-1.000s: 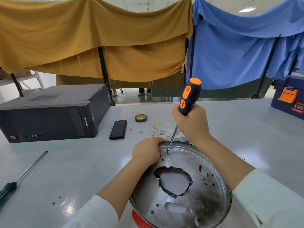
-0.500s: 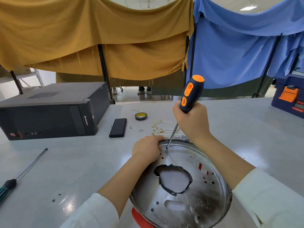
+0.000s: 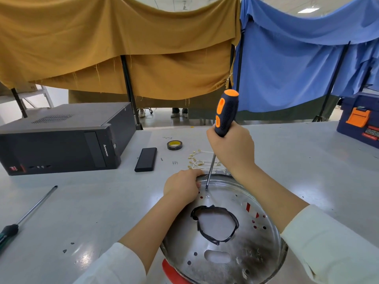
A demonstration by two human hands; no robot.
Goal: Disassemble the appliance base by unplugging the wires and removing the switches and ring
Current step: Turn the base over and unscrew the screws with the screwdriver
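Note:
The round metal appliance base lies upside down at the table's near edge, with a red part showing under it. A black taped ring lines its centre hole. My left hand grips the base's far rim. My right hand holds a black and orange screwdriver upright. The screwdriver's tip touches the plate near the rim, just right of my left fingers. White wires with brass terminals lie loose on the table behind the base.
A black desktop computer stands at the left. A black phone-like slab, a tape roll and small screws lie mid-table. A second screwdriver lies at the left edge. A blue toolbox is at the right.
The screwdriver handle has swung from leaning right to more upright, its tip staying at the same spot. My left hand keeps its hold on the rim.

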